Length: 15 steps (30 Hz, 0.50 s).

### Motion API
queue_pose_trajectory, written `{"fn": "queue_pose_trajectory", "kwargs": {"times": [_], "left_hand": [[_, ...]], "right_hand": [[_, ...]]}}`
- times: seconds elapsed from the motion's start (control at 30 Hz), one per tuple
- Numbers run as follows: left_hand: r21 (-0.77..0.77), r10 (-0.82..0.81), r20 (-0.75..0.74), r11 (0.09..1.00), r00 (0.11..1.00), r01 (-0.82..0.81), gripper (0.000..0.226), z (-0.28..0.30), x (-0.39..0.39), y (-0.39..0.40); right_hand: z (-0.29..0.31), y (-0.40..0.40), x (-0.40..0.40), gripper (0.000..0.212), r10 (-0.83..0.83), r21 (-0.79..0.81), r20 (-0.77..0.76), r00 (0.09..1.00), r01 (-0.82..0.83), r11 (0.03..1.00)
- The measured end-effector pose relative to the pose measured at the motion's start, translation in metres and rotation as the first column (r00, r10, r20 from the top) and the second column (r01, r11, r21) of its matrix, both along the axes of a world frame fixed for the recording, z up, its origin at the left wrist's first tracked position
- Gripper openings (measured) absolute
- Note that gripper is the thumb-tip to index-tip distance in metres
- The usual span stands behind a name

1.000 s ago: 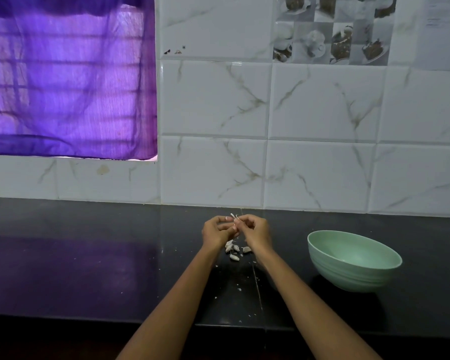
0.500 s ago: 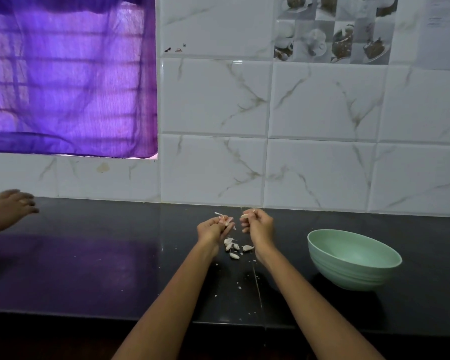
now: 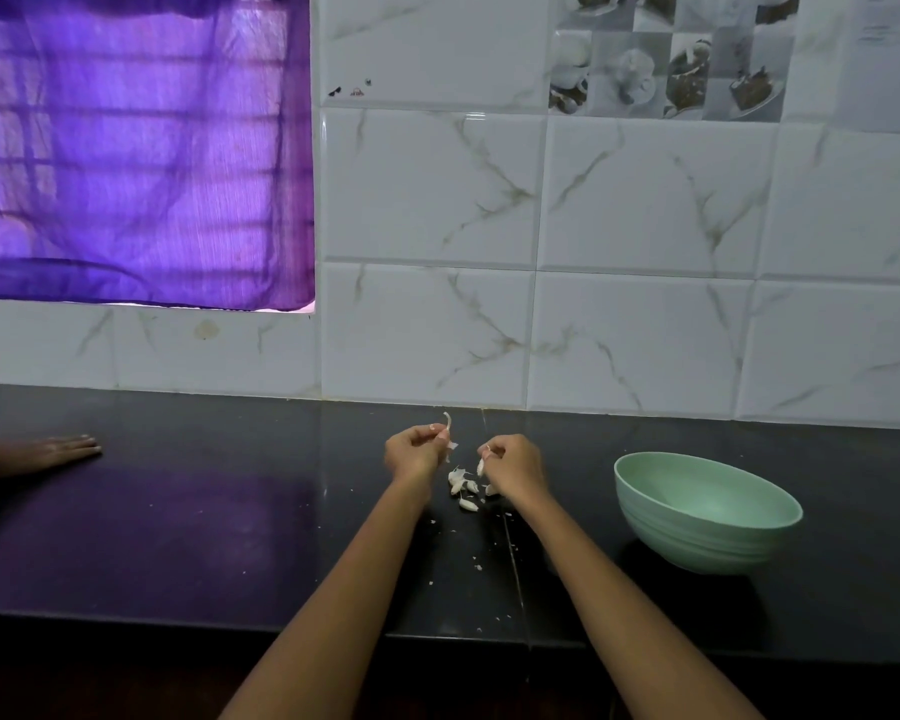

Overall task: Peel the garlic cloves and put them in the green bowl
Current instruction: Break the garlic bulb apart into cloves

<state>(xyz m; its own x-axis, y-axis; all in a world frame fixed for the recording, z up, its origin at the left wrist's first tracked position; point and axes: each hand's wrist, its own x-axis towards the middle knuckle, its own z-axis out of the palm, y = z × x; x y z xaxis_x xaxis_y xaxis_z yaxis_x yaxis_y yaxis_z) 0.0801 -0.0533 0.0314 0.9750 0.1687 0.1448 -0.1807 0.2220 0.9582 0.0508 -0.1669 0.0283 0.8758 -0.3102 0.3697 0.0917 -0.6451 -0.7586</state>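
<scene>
the two hands, which were meeting over the pile a second ago, are now drawing apart above the black worktop (image 3: 230,537), and a second person's hand (image 3: 53,449) is now lying flat at the far left edge. the green bowl (image 3: 707,517) is sitting to the right, apparently empty. the split suggests skin is coming away from a clove, so peeling is underway (nothing bowled yet). the left hand (image 3: 417,452) is curling its fingers round a curved strip of skin (image 3: 447,422). the right hand (image 3: 513,467) is pinching a garlic clove (image 3: 481,466), just above the loose cloves (image 3: 463,488).
</scene>
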Motion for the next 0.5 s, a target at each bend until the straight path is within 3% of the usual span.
{"fn": "queue_pose_trajectory", "kwargs": {"times": [0.1,0.17,0.37,0.5], "left_hand": [[0.379,0.14,0.128,0.908,0.982,-0.178,0.01,-0.006,0.004,0.006],[0.51,0.187,0.147,0.827,0.971,-0.236,0.008,-0.008,0.003,0.009],[0.695,0.221,0.133,0.675,0.966,-0.249,0.021,-0.012,0.004,0.017],[0.777,-0.002,0.262,0.593,0.965,-0.21,0.025,-0.008,0.005,0.01]], "right_hand": [[0.0,-0.001,-0.001,0.018,0.003,0.014,-0.025,1.0,-0.003,1.0],[0.0,-0.001,-0.002,0.023,0.014,0.015,-0.04,0.999,-0.013,1.0],[0.006,-0.01,-0.002,0.023,-0.072,0.022,0.033,0.997,0.072,0.997],[0.005,-0.016,-0.003,0.022,-0.068,-0.172,-0.099,0.993,0.05,0.984]]}}
